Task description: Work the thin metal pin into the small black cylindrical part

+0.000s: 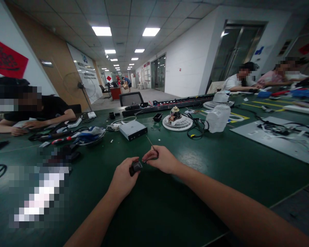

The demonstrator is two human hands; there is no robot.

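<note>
My left hand is closed around a small dark, rounded part with a greyish end that faces right. Just to its right, my right hand is closed with its fingertips pinched close to that end. A thin rod-like tool sticks up and to the left out of the right hand; its kind cannot be made out. Something tiny and dark may be between the right fingertips, too small to name. Both hands are above the green tabletop, the fingertips a little apart.
Ahead lie a silver optical drive, a small black tray, a white fan grille with a motor and a white plastic housing. A metal panel with cables is at right, a bowl of tools at left. Other people sit around the table.
</note>
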